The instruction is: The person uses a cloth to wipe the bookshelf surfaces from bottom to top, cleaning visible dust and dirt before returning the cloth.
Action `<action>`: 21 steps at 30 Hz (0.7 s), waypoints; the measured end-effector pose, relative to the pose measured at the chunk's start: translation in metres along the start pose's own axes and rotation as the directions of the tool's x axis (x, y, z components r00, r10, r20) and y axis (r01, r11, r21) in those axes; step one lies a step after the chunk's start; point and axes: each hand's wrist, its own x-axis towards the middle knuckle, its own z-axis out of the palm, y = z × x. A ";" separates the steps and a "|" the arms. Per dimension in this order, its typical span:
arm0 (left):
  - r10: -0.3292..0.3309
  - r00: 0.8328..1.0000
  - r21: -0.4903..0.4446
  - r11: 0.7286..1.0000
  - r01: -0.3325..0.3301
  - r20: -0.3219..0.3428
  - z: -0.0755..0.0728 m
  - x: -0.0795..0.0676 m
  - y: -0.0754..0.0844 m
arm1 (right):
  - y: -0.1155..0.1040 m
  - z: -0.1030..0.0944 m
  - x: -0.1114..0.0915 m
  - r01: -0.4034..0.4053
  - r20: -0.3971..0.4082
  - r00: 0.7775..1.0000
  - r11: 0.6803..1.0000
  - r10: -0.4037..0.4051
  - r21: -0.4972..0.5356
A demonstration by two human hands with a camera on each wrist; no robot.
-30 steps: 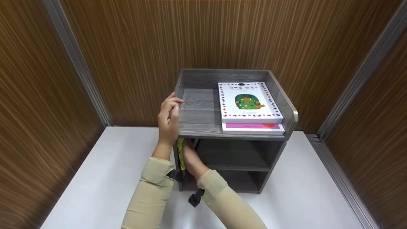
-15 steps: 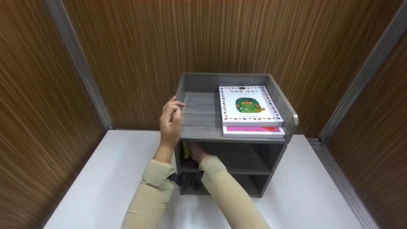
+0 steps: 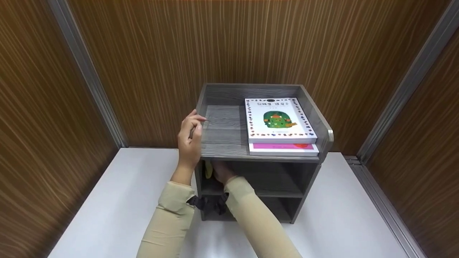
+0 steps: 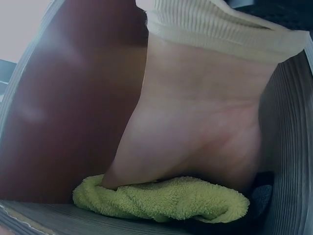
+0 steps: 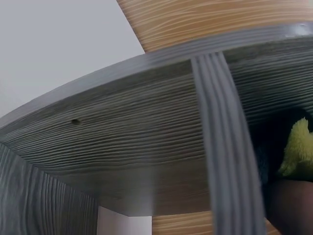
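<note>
A small grey wood-grain shelf (image 3: 224,150) stands on the white table. My left hand (image 3: 189,138) grips the left side panel of its top tray, its index fingertip over the panel's edge. My right hand (image 3: 223,172) reaches into the middle compartment, against a yellow-green fluffy towel (image 3: 208,169) at the left wall. In the left wrist view the right hand (image 4: 195,137) lies against the bunched towel (image 4: 161,200), its fingers hidden. A dark fuzzy cloth (image 4: 261,198) shows beside it. The right wrist view catches a bit of the towel (image 5: 298,152) past the board.
On the top tray, a white picture book (image 3: 281,118) lies over a pink-and-white book (image 3: 283,148) at the right side. The lower compartment (image 3: 276,208) lies under the middle board. Brown wood-grain walls (image 3: 251,43) enclose the white table (image 3: 143,179) behind and at both sides.
My right hand has moved deeper into the middle compartment, taking the towel inward, so less of both shows. The left hand stays at the side panel. The view has shifted slightly.
</note>
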 end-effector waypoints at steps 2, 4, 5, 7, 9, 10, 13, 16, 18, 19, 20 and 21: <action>-0.002 1.000 -0.002 1.000 0.002 -0.001 0.000 -0.001 0.000 | 0.013 -0.007 0.007 0.020 0.021 1.000 1.000 -0.020 0.008; -0.005 1.000 -0.003 1.000 0.005 -0.004 0.000 -0.001 0.001 | 0.015 -0.008 0.009 0.020 0.030 0.999 1.000 -0.021 0.024; -0.004 1.000 -0.003 1.000 0.004 -0.005 0.000 -0.001 0.000 | 0.004 -0.002 0.002 0.000 0.010 1.000 1.000 0.000 0.019; -0.004 1.000 -0.007 1.000 0.004 -0.007 0.000 0.000 0.001 | -0.008 0.004 -0.007 -0.010 -0.003 1.000 1.000 0.010 0.012; -0.004 1.000 -0.008 1.000 0.004 -0.008 0.000 0.000 0.001 | -0.027 0.013 -0.021 -0.034 -0.006 0.999 0.999 0.034 -0.003; -0.002 1.000 -0.008 1.000 0.002 -0.005 0.000 0.000 0.001 | -0.033 0.015 -0.025 -0.017 -0.002 1.000 1.000 0.017 -0.013; 0.002 1.000 -0.006 1.000 -0.002 0.001 0.000 -0.001 0.000 | -0.048 0.019 -0.033 0.040 0.017 0.999 0.999 -0.039 -0.031; 0.005 1.000 0.003 1.000 -0.005 0.007 0.000 -0.001 0.000 | -0.051 0.021 -0.033 0.083 0.011 0.997 0.995 -0.083 -0.054; 0.005 1.000 0.007 1.000 -0.005 0.007 0.000 -0.001 0.000 | -0.048 0.020 -0.030 0.081 0.010 0.997 0.996 -0.080 -0.049; 0.002 1.000 0.009 1.000 -0.002 0.008 0.000 -0.001 0.000 | -0.046 0.020 -0.028 0.078 0.011 0.997 0.996 -0.078 -0.041; 0.001 1.000 0.016 1.000 -0.001 0.007 -0.001 -0.001 0.000 | -0.044 0.020 -0.026 0.075 0.012 0.997 0.997 -0.075 -0.030; 0.001 1.000 0.019 1.000 -0.001 0.004 -0.001 -0.001 0.000 | -0.042 0.020 -0.024 0.083 0.012 0.997 0.996 -0.082 -0.023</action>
